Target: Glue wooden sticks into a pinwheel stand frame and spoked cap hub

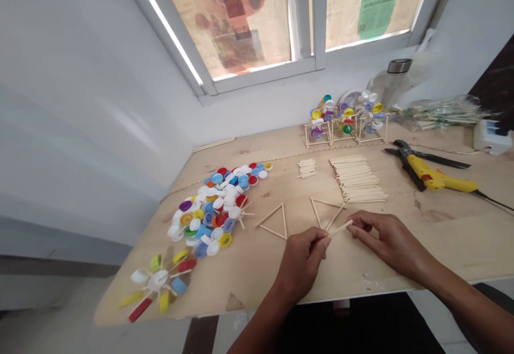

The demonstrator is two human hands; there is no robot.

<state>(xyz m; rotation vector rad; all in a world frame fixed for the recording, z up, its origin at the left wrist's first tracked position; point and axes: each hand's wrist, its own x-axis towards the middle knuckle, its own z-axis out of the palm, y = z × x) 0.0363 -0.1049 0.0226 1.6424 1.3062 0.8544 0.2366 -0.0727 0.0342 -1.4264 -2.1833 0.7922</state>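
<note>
Between my two hands I hold a short wooden stick (339, 230), slightly tilted above the near part of the table. My left hand (302, 260) pinches its left end. At its right end, the fingertips of my right hand (379, 233) are closed on it. Just beyond the hands lies a stick triangle (315, 215), partly hidden at its lower corner. Another stick triangle (284, 220) rests to the left of it. A pile of wooden sticks (357, 178) sits farther back, beside a small stack of shorter sticks (307, 168).
Colourful bottle caps (217, 198) are heaped on the left. A cap-and-stick wheel (158, 280) lies near the front left edge. Finished-looking stick frames with cap wheels (345, 121) stand by the wall. A yellow glue gun (441, 178) rests right, its cord trailing off, near a power strip (492, 137).
</note>
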